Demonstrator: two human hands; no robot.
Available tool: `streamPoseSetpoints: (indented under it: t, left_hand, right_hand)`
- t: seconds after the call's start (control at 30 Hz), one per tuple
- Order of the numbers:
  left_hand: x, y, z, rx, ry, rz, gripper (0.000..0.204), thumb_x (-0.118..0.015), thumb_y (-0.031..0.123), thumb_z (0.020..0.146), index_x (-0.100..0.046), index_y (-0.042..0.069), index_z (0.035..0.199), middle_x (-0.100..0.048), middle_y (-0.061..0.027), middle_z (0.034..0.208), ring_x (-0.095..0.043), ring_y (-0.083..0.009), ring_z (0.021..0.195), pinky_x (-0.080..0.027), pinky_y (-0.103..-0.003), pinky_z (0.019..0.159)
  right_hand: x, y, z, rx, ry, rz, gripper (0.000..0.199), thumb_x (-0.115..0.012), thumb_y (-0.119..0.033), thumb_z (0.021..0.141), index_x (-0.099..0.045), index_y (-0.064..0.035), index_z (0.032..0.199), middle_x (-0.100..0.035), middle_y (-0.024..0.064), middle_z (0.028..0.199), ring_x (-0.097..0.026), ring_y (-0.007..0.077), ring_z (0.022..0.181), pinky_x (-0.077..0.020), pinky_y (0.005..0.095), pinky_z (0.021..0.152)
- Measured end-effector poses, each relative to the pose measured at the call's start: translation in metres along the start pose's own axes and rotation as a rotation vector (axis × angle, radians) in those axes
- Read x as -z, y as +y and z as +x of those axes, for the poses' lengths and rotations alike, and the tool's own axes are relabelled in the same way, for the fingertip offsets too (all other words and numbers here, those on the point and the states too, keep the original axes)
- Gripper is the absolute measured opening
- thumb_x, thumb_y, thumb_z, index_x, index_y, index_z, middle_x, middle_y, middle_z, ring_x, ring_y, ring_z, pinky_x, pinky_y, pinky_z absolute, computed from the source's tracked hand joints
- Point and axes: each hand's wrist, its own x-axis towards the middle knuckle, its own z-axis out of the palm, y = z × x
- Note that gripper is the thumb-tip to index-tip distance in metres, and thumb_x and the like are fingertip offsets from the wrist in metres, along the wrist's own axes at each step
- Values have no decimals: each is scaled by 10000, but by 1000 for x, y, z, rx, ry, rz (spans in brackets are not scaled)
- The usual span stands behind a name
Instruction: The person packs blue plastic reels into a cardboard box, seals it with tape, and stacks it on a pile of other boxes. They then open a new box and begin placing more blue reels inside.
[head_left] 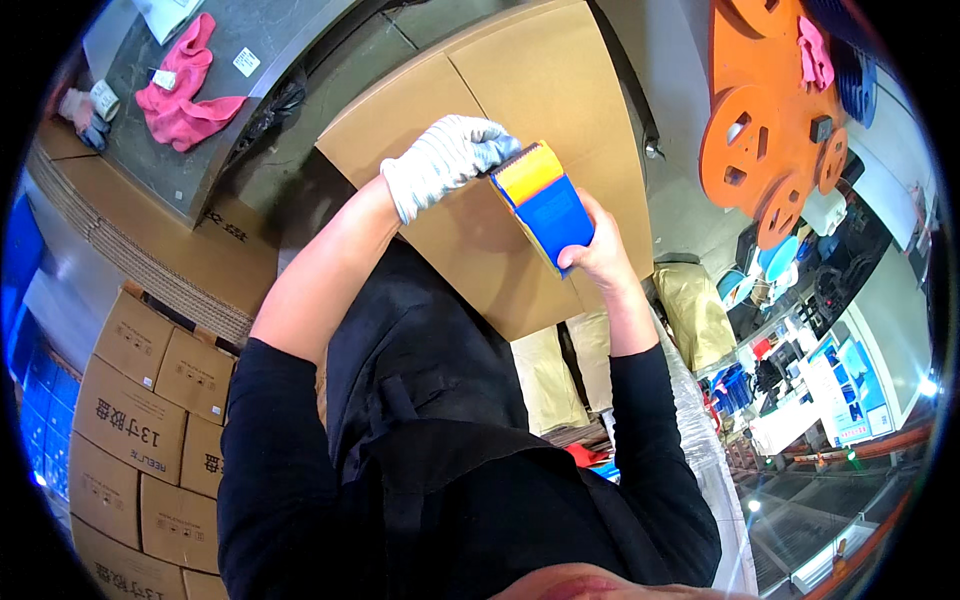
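Observation:
My right hand (598,248), bare, grips a blue-and-yellow flat block (555,218) along its right side, the thumb lying across its lower end. A dark, toothed-looking edge runs along the block's yellow upper end. My left hand (452,160) wears a white knitted glove with greyish fingertips. Its fingers are curled closed against that toothed edge; whatever they pinch there is hidden. Under both hands lies a large brown cardboard box (540,75), its closed top panels meeting at a seam.
At upper left is a grey table (125,110) with a pink cloth (185,95). Stacked cartons (130,420) stand at lower left, flattened cardboard (150,240) above them. Orange reels (740,150) lie at upper right, and wrapped tan packages (695,315) sit beside my right forearm.

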Motion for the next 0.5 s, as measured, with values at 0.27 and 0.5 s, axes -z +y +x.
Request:
streamPoseSetpoints:
  t: [0.27, 0.5]
  left_hand:
    - [106, 21, 66, -91, 501, 534, 260, -646, 265, 896, -681, 73, 1067, -691, -68, 921, -623, -126, 855, -495, -277, 787]
    - [115, 25, 65, -285, 902, 990, 245, -633, 320, 830, -708, 88, 807, -669, -161, 823, -639, -346, 800, -505, -414, 722]
  right_hand:
    - [13, -33, 1, -112, -1, -127, 816, -860, -418, 588, -532, 5, 1204, -635, 118, 1055, -617, 197, 977, -492, 328, 848]
    - [-4, -52, 31, -219, 14, -289, 841, -834, -466, 606, -538, 37, 1211, -641, 157, 1082, -630, 218, 986, -502, 341, 858]
